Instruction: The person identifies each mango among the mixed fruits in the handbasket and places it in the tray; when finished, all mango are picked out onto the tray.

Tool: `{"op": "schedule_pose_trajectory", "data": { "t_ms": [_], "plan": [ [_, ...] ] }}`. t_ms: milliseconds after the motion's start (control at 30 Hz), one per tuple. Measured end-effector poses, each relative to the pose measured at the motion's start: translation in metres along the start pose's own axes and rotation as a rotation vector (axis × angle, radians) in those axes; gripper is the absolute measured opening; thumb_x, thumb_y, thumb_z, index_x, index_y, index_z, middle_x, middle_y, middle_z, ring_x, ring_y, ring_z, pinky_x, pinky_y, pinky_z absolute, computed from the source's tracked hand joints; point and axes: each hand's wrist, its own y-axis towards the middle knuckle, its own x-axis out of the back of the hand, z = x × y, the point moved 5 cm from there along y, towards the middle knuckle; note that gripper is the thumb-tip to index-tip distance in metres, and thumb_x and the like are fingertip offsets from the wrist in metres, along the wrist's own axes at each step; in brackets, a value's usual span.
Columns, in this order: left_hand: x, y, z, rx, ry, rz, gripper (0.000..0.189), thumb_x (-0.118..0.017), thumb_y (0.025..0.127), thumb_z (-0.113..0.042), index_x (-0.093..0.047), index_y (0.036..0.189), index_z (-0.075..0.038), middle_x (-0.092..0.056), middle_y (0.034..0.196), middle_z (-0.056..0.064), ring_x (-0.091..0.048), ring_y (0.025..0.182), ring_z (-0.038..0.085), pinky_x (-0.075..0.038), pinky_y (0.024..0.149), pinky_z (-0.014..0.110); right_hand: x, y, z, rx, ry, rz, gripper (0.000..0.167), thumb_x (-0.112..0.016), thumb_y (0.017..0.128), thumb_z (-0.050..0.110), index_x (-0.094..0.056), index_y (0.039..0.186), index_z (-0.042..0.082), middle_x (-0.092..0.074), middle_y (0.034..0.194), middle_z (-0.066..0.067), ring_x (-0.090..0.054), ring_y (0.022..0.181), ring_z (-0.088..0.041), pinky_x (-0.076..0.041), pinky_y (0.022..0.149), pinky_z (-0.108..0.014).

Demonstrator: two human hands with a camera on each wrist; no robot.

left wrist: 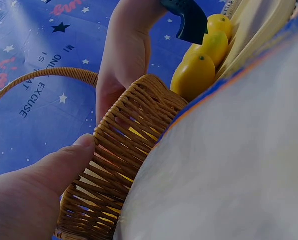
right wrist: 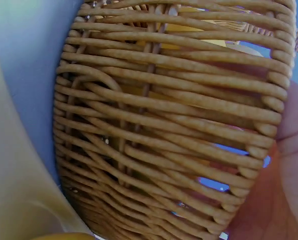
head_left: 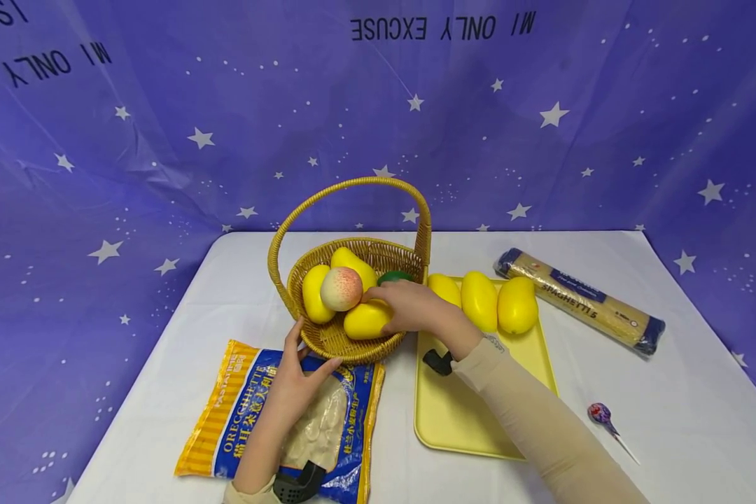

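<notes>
A yellow wicker basket [head_left: 330, 346] with a tall handle holds several yellow mangoes, a peach [head_left: 341, 289] and a dark green item [head_left: 395, 277], partly hidden. Inside it, my right hand [head_left: 412, 306] grips a mango [head_left: 367, 320] at the front. The right wrist view shows mostly woven basket wall [right wrist: 174, 110], with part of that hand [right wrist: 294, 165] beyond the rim. My left hand [head_left: 292, 385] rests against the basket's front left with fingers spread. In the left wrist view its thumb [left wrist: 71, 162] lies straight against the rim.
Below the left arm lies a blue and orange pasta bag [head_left: 233, 413]. A yellow tray [head_left: 460, 420] carries several mangoes [head_left: 479, 301] at its far end. Further right are a spaghetti pack [head_left: 579, 297] and a lollipop [head_left: 600, 414]. A starry purple cloth [head_left: 479, 175] hangs behind the table.
</notes>
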Motion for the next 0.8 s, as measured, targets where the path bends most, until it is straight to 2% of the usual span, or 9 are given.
{"op": "schedule_pose_trajectory", "data": {
  "t_ms": [233,400,533,667,800],
  "plan": [
    [0.000,0.000,-0.001,0.001,-0.005,0.001,0.103,-0.070,0.082,-0.055,-0.003,0.155,-0.029,-0.022,0.155,0.017,-0.035,0.136,0.034,-0.030,0.105,0.060,0.009,-0.008,0.001,0.019,-0.035,-0.062,0.061,-0.083,0.074,0.034,-0.060,0.131,0.027,-0.060,0.123,0.002,-0.056,0.110,-0.022,-0.047,0.090,-0.039],
    [-0.001,0.000,-0.001,-0.002,-0.006,0.000,0.103,-0.070,0.082,-0.053,-0.003,0.156,-0.029,-0.021,0.155,0.017,-0.035,0.136,0.034,-0.030,0.104,0.060,0.023,-0.018,0.002,0.025,0.010,-0.119,0.061,-0.082,0.076,0.035,-0.059,0.131,0.026,-0.059,0.128,0.000,-0.054,0.115,-0.024,-0.045,0.093,-0.041],
    [-0.002,-0.001,0.000,0.002,-0.002,0.004,0.103,-0.070,0.082,-0.055,-0.003,0.156,-0.029,-0.021,0.156,0.017,-0.034,0.137,0.034,-0.030,0.104,0.060,0.031,-0.031,-0.003,-0.002,0.127,-0.194,0.063,-0.079,0.078,0.041,-0.057,0.134,0.024,-0.057,0.130,0.002,-0.053,0.117,-0.020,-0.045,0.094,-0.041],
    [-0.001,-0.001,0.000,-0.001,0.001,0.006,0.102,-0.070,0.083,-0.053,-0.003,0.156,-0.029,-0.022,0.155,0.018,-0.035,0.136,0.034,-0.032,0.103,0.060,0.035,-0.051,-0.013,-0.055,0.279,-0.316,0.065,-0.078,0.078,0.047,-0.055,0.136,0.026,-0.058,0.125,0.005,-0.055,0.109,-0.016,-0.046,0.090,-0.039],
    [0.000,0.000,0.000,-0.007,0.004,0.003,0.102,-0.070,0.083,-0.053,-0.003,0.156,-0.029,-0.023,0.154,0.017,-0.036,0.136,0.034,-0.033,0.102,0.060,0.034,-0.072,-0.025,-0.134,0.401,-0.427,0.067,-0.078,0.077,0.050,-0.054,0.135,0.028,-0.060,0.120,0.005,-0.057,0.102,-0.017,-0.048,0.085,-0.039]
  ]
}}
